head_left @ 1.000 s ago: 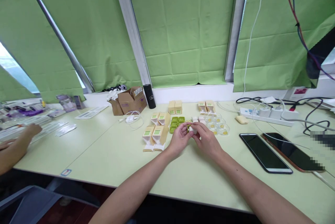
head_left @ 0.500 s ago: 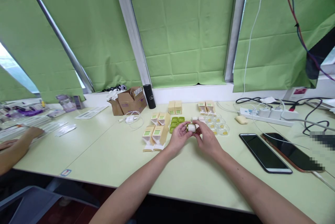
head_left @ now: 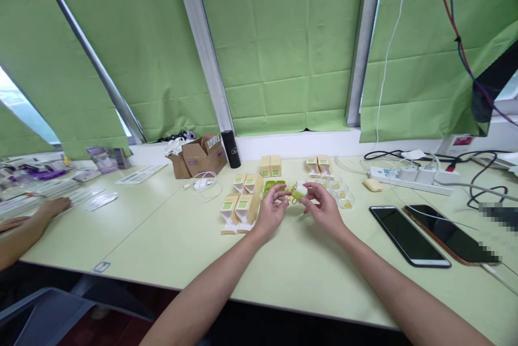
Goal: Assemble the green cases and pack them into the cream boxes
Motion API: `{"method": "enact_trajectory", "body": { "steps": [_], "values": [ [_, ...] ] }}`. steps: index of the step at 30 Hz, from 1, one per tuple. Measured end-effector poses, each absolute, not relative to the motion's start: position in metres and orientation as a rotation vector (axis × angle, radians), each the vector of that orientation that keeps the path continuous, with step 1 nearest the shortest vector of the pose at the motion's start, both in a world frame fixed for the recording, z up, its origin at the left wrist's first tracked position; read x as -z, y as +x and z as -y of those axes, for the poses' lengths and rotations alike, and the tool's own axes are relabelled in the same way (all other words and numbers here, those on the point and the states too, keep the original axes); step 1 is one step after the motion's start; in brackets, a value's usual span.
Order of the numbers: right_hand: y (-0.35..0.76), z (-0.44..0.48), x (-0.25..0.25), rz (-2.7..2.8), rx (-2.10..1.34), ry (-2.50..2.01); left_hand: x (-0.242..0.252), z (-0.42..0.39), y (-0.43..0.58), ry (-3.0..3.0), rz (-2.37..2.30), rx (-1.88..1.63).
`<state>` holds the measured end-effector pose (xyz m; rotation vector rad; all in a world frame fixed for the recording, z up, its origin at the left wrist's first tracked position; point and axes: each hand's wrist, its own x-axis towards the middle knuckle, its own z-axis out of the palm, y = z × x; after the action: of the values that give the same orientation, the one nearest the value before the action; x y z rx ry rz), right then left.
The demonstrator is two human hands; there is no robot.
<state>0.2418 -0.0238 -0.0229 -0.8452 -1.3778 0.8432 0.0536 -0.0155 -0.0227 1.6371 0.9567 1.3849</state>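
Note:
A small green case with a white piece in it [head_left: 300,191] is held above the table between my hands. My right hand [head_left: 321,207] pinches it from the right. My left hand [head_left: 273,208] is at its left, fingers curled round a thin green cord or strap that hangs from the case. Behind my left hand lie green square cases [head_left: 272,186], partly hidden. Clear round containers with yellow centres [head_left: 343,196] sit beyond my right hand. Open cream boxes with green squares [head_left: 244,204] stand to the left of my left hand.
Two closed cream boxes [head_left: 270,165] and two open ones [head_left: 319,165] stand farther back. A cardboard box [head_left: 204,156] and black bottle [head_left: 231,149] are at the back left. Two phones [head_left: 409,236] and a power strip [head_left: 413,180] lie right. Another person's arm [head_left: 34,227] is far left.
The case has been turned, so its green side and cord now show. My hands have moved slightly apart, with my left fingers off the case body.

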Motion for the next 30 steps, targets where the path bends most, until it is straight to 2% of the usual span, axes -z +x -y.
{"method": "enact_trajectory", "body": {
  "steps": [7,16,22,30],
  "values": [
    [0.243,0.023,0.015,1.154,-1.165,-0.807,0.016,0.022,0.050,2.124,-1.044,-1.506],
    [0.241,0.025,0.011,1.148,-1.285,-0.831,0.019,0.025,0.050,2.427,-1.029,-1.391],
    [0.239,0.025,0.013,1.181,-1.326,-0.866,0.022,0.022,0.051,2.356,-1.007,-1.403],
    [0.243,0.023,0.017,1.201,-1.373,-0.886,0.017,0.020,0.056,1.953,-1.008,-1.393]
  ]
}}
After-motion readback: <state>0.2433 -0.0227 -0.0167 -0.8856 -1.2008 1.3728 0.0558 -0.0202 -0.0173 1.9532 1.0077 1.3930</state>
